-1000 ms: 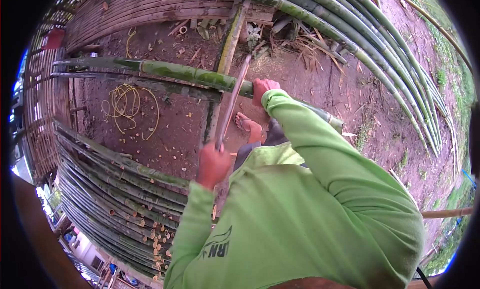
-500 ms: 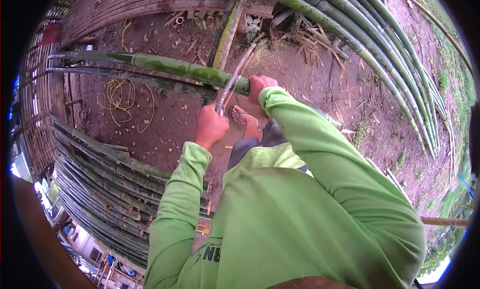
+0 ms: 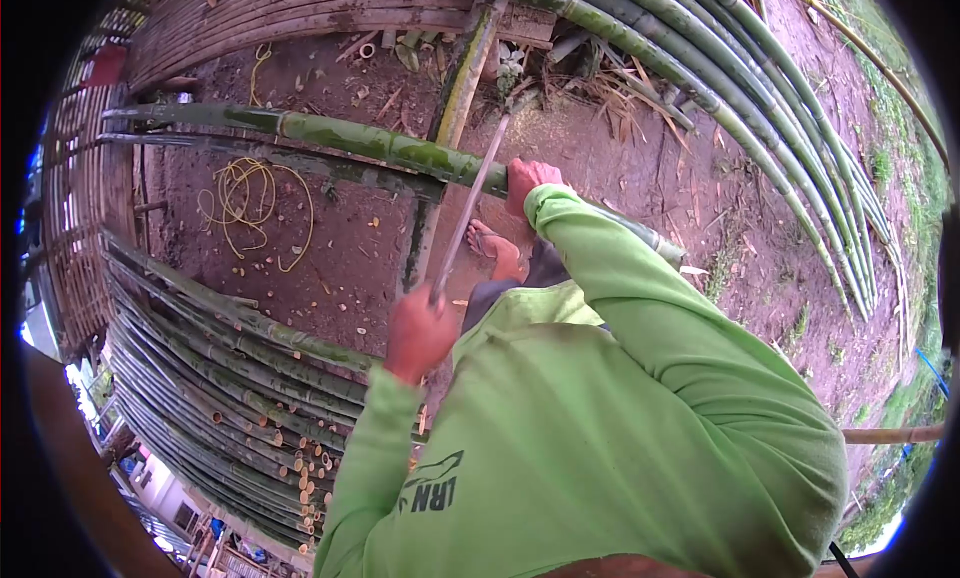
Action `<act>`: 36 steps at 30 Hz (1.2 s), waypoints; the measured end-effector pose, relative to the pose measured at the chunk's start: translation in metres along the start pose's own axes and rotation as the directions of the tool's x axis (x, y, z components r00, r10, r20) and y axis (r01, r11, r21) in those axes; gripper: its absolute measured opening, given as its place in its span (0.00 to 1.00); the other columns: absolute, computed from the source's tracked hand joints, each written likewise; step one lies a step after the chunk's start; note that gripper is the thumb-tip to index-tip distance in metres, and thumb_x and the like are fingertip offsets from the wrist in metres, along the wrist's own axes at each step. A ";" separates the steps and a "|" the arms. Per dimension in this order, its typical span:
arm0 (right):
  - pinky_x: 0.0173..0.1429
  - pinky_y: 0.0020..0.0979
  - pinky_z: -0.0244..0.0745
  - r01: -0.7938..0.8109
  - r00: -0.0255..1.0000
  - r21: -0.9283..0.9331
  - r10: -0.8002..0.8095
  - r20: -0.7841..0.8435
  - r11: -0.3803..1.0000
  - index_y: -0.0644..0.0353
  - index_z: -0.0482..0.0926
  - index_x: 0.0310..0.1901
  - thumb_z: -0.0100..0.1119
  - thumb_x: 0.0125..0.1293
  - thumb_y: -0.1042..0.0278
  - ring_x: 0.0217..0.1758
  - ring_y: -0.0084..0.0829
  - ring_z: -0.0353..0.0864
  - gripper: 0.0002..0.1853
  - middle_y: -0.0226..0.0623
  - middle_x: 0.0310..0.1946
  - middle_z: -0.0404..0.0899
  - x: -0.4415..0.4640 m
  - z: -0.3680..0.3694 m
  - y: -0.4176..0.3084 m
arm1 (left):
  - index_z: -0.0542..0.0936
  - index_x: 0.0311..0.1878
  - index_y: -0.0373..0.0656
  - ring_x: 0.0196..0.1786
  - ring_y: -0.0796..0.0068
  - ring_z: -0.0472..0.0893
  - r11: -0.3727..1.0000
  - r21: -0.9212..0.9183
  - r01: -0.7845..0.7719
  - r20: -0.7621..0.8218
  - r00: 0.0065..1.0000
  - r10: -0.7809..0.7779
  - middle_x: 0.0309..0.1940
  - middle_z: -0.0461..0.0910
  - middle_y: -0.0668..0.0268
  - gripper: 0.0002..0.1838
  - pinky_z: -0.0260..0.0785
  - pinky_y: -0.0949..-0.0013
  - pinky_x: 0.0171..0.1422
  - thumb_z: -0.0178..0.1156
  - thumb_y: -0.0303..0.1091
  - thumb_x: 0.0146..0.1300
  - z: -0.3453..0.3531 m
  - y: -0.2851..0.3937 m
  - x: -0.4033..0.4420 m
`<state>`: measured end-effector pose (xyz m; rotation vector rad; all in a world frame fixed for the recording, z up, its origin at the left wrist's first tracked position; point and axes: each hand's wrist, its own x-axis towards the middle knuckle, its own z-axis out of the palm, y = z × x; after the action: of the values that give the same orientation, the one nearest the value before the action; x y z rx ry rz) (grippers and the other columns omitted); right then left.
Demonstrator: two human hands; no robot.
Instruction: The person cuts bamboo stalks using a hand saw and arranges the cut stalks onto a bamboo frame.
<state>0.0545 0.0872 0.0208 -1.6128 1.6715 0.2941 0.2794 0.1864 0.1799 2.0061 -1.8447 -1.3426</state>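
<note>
My left hand [image 3: 420, 333], slightly blurred, is closed around the near end of a bow saw [image 3: 470, 210]. The saw's frame looks nearly edge-on and lies across a green bamboo pole [image 3: 370, 141] close to the pole's right end. Just right of the saw, my right hand [image 3: 530, 183] is wrapped over that pole. The pole runs left over a wooden crosspiece [image 3: 465, 78], and a second bamboo pole [image 3: 300, 164] lies beside it. The saw blade's contact with the bamboo cannot be made out.
Stacked bamboo poles [image 3: 220, 378] lie at lower left, with long poles [image 3: 740, 108] at upper right. A yellow rope [image 3: 245, 200] is coiled on the dirt ground [image 3: 330, 248]. A slatted bamboo wall [image 3: 90, 198] stands left. My foot [image 3: 495, 250] is below the pole.
My left hand has moved down, toward my body, drawing the saw back across the pole. The saw frame now appears straighter and more edge-on. My right hand keeps its hold on the pole.
</note>
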 end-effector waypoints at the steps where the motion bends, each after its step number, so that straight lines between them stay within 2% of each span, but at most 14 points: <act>1: 0.48 0.43 0.79 0.000 1.000 0.006 0.000 -0.008 1.000 0.64 0.77 0.39 0.60 0.50 0.68 0.44 0.48 0.84 0.14 0.51 0.37 0.83 0.002 0.001 0.001 | 0.73 0.26 0.36 0.20 0.49 0.73 0.999 -0.008 0.048 0.035 0.998 -0.047 0.16 0.70 0.51 0.05 0.64 0.55 0.29 0.55 0.28 0.53 -0.016 0.001 -0.021; 3: 0.48 0.42 0.79 0.001 0.998 0.039 0.001 -0.055 0.999 0.64 0.78 0.38 0.60 0.50 0.69 0.43 0.48 0.84 0.13 0.51 0.37 0.83 0.002 0.011 0.003 | 0.72 0.25 0.35 0.18 0.55 0.70 0.993 0.044 0.108 0.008 0.994 -0.108 0.14 0.67 0.54 0.05 0.63 0.58 0.27 0.55 0.27 0.51 -0.033 0.010 -0.047; 6: 0.46 0.42 0.80 0.020 0.997 0.066 -0.014 -0.082 0.998 0.64 0.78 0.38 0.59 0.51 0.70 0.42 0.48 0.85 0.12 0.52 0.36 0.83 0.000 0.009 0.002 | 0.68 0.21 0.38 0.17 0.77 0.63 0.995 0.038 0.094 -0.011 0.996 -0.094 0.12 0.61 0.65 0.06 0.57 0.65 0.23 0.54 0.24 0.50 -0.031 0.018 -0.035; 7: 0.46 0.42 0.80 0.012 0.996 0.070 -0.005 -0.092 0.997 0.64 0.78 0.38 0.59 0.51 0.71 0.41 0.48 0.85 0.11 0.52 0.36 0.83 0.002 0.006 0.006 | 0.75 0.27 0.34 0.22 0.50 0.75 0.989 0.087 0.123 0.009 0.992 -0.124 0.17 0.72 0.49 0.04 0.65 0.54 0.29 0.56 0.26 0.50 -0.023 0.014 -0.015; 11: 0.46 0.42 0.80 0.011 0.997 0.042 -0.008 -0.082 0.999 0.64 0.78 0.38 0.60 0.50 0.68 0.41 0.49 0.85 0.13 0.52 0.35 0.83 0.013 0.019 0.008 | 0.76 0.27 0.35 0.29 0.43 0.78 0.983 0.087 0.160 0.120 0.978 -0.170 0.22 0.77 0.46 0.04 0.68 0.51 0.33 0.57 0.26 0.49 0.039 0.023 0.126; 17: 0.46 0.44 0.79 0.055 0.998 0.007 -0.055 -0.033 0.998 0.63 0.75 0.40 0.60 0.52 0.67 0.41 0.52 0.84 0.15 0.54 0.36 0.82 0.003 0.009 0.005 | 0.73 0.25 0.38 0.25 0.45 0.78 0.982 0.019 -0.185 -0.123 0.975 0.186 0.19 0.75 0.49 0.04 0.69 0.52 0.31 0.57 0.28 0.50 0.086 -0.062 0.107; 20: 0.45 0.47 0.78 0.056 0.998 -0.013 -0.057 -0.032 0.998 0.64 0.72 0.41 0.60 0.50 0.67 0.40 0.54 0.83 0.17 0.55 0.33 0.82 0.008 0.021 0.007 | 0.72 0.25 0.41 0.23 0.48 0.77 0.981 -0.096 -0.169 -0.163 0.975 0.151 0.18 0.74 0.52 0.06 0.69 0.54 0.29 0.58 0.30 0.51 0.105 -0.096 0.095; 24: 0.45 0.47 0.77 0.034 0.996 -0.054 -0.038 -0.077 0.998 0.61 0.71 0.43 0.61 0.48 0.69 0.42 0.51 0.83 0.19 0.52 0.33 0.82 0.003 0.028 0.003 | 0.68 0.21 0.42 0.17 0.72 0.66 0.932 -0.173 -0.319 -0.320 0.913 0.253 0.13 0.66 0.63 0.10 0.63 0.65 0.24 0.58 0.29 0.52 0.134 -0.122 0.093; 25: 0.46 0.44 0.78 0.030 0.997 -0.029 -0.032 -0.072 0.999 0.58 0.75 0.42 0.65 0.44 0.66 0.43 0.48 0.83 0.20 0.49 0.34 0.83 0.004 0.024 0.003 | 0.71 0.23 0.41 0.17 0.73 0.65 0.931 -0.147 -0.333 -0.314 0.909 0.275 0.13 0.65 0.63 0.07 0.63 0.67 0.24 0.58 0.28 0.53 0.135 -0.126 0.096; 28: 0.45 0.41 0.80 0.012 0.999 -0.061 -0.010 0.036 0.998 0.58 0.81 0.38 0.63 0.45 0.67 0.40 0.46 0.85 0.15 0.48 0.33 0.84 0.011 0.014 0.001 | 0.74 0.25 0.38 0.18 0.63 0.70 0.928 -0.256 -0.271 -0.253 0.945 0.207 0.15 0.69 0.58 0.05 0.66 0.61 0.26 0.58 0.29 0.53 0.110 -0.094 0.094; 29: 0.46 0.40 0.81 -0.044 0.994 -0.058 0.038 -0.101 0.997 0.56 0.85 0.34 0.62 0.45 0.66 0.40 0.44 0.86 0.12 0.48 0.33 0.84 0.010 0.024 -0.001 | 0.75 0.26 0.37 0.19 0.59 0.72 0.955 -0.178 -0.237 -0.223 0.955 0.196 0.16 0.71 0.56 0.05 0.67 0.59 0.28 0.58 0.29 0.52 0.104 -0.084 0.095; 32: 0.46 0.40 0.81 -0.060 0.991 -0.049 0.053 -0.127 0.997 0.55 0.85 0.35 0.61 0.46 0.66 0.40 0.42 0.86 0.13 0.48 0.33 0.84 0.000 0.026 -0.004 | 0.76 0.28 0.34 0.25 0.48 0.76 0.989 0.012 -0.145 -0.102 0.984 0.146 0.20 0.76 0.49 0.06 0.70 0.55 0.35 0.58 0.28 0.51 0.087 -0.051 0.101; 34: 0.45 0.42 0.80 -0.027 0.992 -0.045 0.022 -0.121 0.999 0.60 0.79 0.38 0.61 0.48 0.67 0.40 0.45 0.85 0.14 0.48 0.34 0.83 -0.008 0.035 -0.008 | 0.76 0.29 0.32 0.29 0.42 0.77 0.991 0.087 -0.101 0.025 0.995 0.099 0.23 0.77 0.45 0.07 0.71 0.53 0.39 0.57 0.28 0.51 0.064 -0.022 0.106; 36: 0.45 0.43 0.79 -0.005 0.977 -0.047 -0.005 -0.212 0.999 0.62 0.75 0.40 0.62 0.49 0.67 0.40 0.47 0.84 0.16 0.48 0.35 0.82 -0.008 0.065 -0.007 | 0.77 0.31 0.30 0.35 0.46 0.80 0.993 0.109 -0.049 0.118 0.992 0.036 0.28 0.79 0.44 0.10 0.73 0.56 0.44 0.62 0.30 0.50 0.041 0.020 0.114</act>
<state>0.0842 0.1338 -0.0147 -1.7296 1.8361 0.1672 0.2231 0.1039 0.1079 1.9657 -2.0443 -1.4020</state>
